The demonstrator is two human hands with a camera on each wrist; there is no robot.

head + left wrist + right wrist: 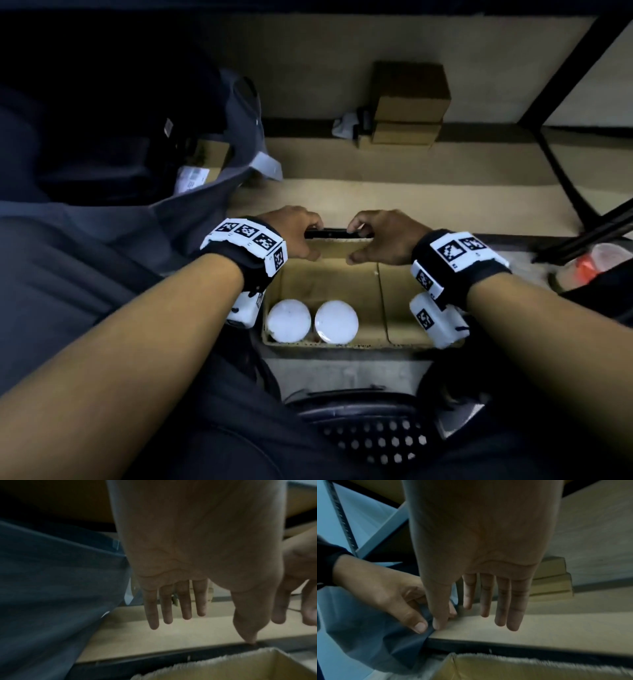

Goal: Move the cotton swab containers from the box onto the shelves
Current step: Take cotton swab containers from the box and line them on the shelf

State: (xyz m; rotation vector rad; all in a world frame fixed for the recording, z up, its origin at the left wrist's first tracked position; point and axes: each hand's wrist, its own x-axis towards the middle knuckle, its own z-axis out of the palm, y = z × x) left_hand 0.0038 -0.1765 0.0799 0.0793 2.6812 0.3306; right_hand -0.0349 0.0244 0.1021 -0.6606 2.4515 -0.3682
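Observation:
Two cotton swab containers with round white lids (288, 320) (336, 321) stand side by side in the near left corner of an open cardboard box (329, 284). The rest of the box floor is bare. Both hands hover at the box's far wall, against the black front edge of the low shelf board (445, 205). My left hand (313, 240) holds nothing; in the left wrist view its fingers (186, 601) hang straight and the thumb tip touches the shelf edge. My right hand (352, 243) is also empty, with its fingers (501, 608) stretched over the shelf board.
Small cardboard boxes (407, 102) are stacked at the back of the shelf. A grey cloth (205, 192) drapes over the shelf's left side. Black frame bars (561, 78) run on the right, near a clear cup (589, 270). A black perforated seat (370, 431) lies below the box.

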